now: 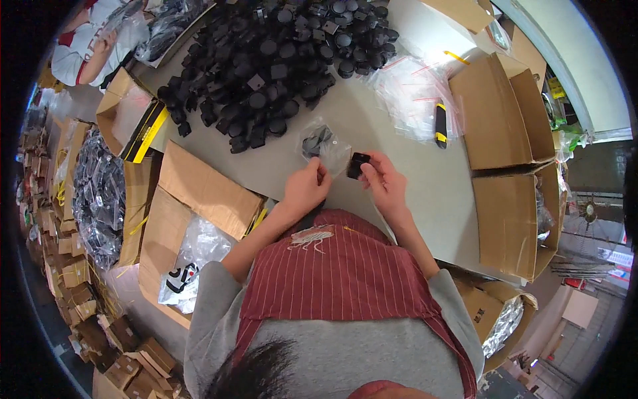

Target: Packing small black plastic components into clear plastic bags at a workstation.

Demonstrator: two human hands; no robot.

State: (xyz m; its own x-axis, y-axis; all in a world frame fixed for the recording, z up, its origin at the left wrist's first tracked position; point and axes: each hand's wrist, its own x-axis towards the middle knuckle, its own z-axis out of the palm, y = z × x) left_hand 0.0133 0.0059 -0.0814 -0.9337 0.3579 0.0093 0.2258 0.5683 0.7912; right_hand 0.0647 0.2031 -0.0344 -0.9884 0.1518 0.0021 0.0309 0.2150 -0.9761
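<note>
My left hand (309,186) pinches the near edge of a clear plastic bag (339,151) above the light table. Inside that bag shows a dark round part (315,141), its details blurred by the film. In my right hand (384,183), between thumb and fingers, is a small black plastic part (357,165) with a squarish outline, just right of the bag's mouth. A big heap of similar black plastic parts (266,66) covers the table's far side.
Flat clear bags (415,90) lie at the far right beside a yellow-and-black box cutter (440,125). Open cardboard boxes (498,120) line the right edge. At left stand an open carton (199,183) and a box of bagged dark parts (100,199). Another person (90,50) works at far left.
</note>
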